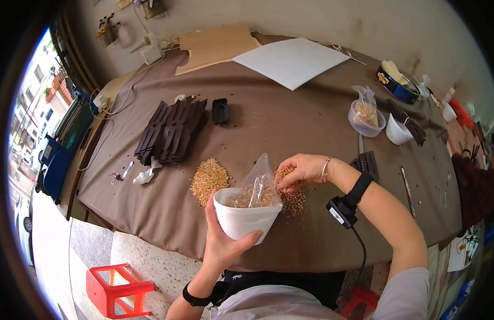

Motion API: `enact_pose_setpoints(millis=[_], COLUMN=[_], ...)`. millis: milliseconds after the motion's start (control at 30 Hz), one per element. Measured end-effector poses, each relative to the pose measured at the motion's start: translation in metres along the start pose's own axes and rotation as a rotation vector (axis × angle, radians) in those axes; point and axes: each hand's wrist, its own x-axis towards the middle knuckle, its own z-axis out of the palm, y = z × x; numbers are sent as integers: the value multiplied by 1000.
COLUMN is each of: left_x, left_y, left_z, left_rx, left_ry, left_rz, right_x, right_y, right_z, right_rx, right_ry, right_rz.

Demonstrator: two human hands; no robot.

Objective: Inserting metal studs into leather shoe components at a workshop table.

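My left hand (222, 246) grips a white plastic bowl (246, 220) from below and the side, tilting it slightly over the table's near part. Inside the bowl sits a clear plastic bag (262, 173) with light brown grain (241, 199) in it. Just right of the bowl, my right hand (304, 169) reaches down into a pile of darker grain (294, 201), its fingers curled together around some of it. Their tips are partly hidden. A second pile of golden grain (209, 178) lies left of the bowl.
A brown cloth (289, 122) covers the table. Dark folded strips (169, 130) and a small black tray (220, 112) lie at left. A clear tub (367, 122), a white cup (398, 130) and a round tin (396, 88) stand at right. A red stool (100, 293) is on the floor.
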Motion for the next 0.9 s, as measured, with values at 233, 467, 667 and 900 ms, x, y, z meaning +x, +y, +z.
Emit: enact_pose_setpoints(millis=[233,467,667,900], left_x=[0,1,-3,-2], left_y=[1,-1,4,-1], left_z=[1,1,-2,-3], left_rx=[12,8,16,46], left_ry=[-3,-7,6,-22], left_rz=[21,17,30,63], right_x=[-3,-9,-33,0], right_y=[-6,-11,-39,-16], right_z=[7,12,50,71], right_rx=[-409,-937,-942,-905], right_ry=[198,418,385,299], right_rz=[-58,-204,-286,-449])
